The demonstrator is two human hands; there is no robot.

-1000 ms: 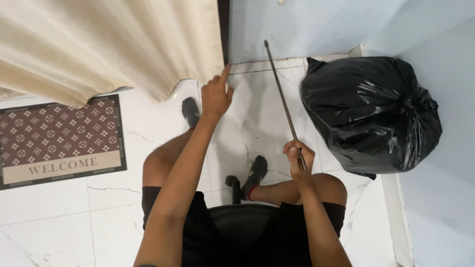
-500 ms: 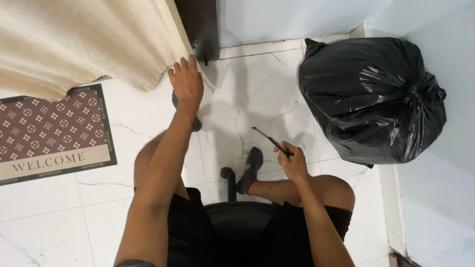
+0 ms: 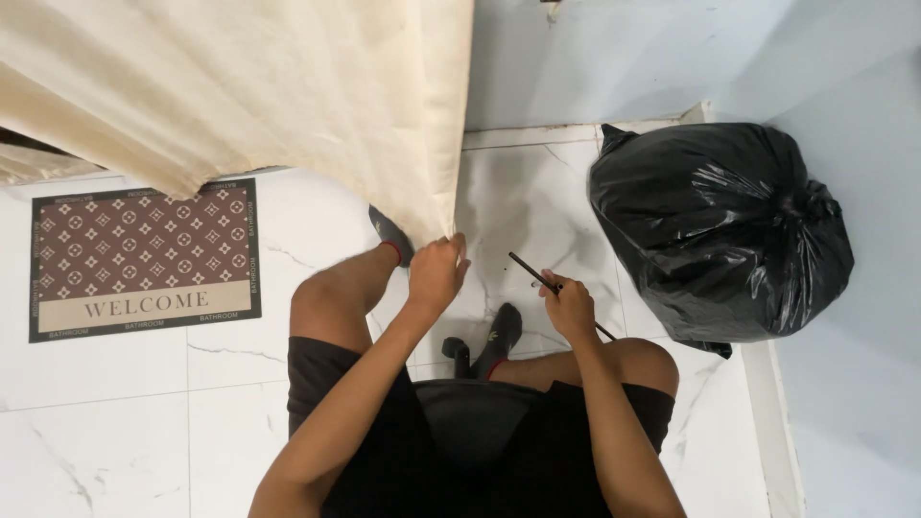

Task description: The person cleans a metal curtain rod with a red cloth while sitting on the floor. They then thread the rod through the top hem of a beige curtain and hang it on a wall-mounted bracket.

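Left hand (image 3: 436, 273): I see it closed, pinching the cream curtain (image 3: 288, 96) by its lower edge.
Right hand (image 3: 569, 305): closed around a thin dark rod (image 3: 531, 270).

Curtain (image 3: 288, 96): plain cream, no pattern. Doormat (image 3: 144, 257): maroon field with repeating pale diamond-and-flower motifs, beige band below, dark border. Bin bag (image 3: 720, 230): glossy black; floor tiles (image 3: 115, 451): white marble with faint grey veins; rod (image 3: 537, 273): thin, dark; shorts (image 3: 345, 384): black.
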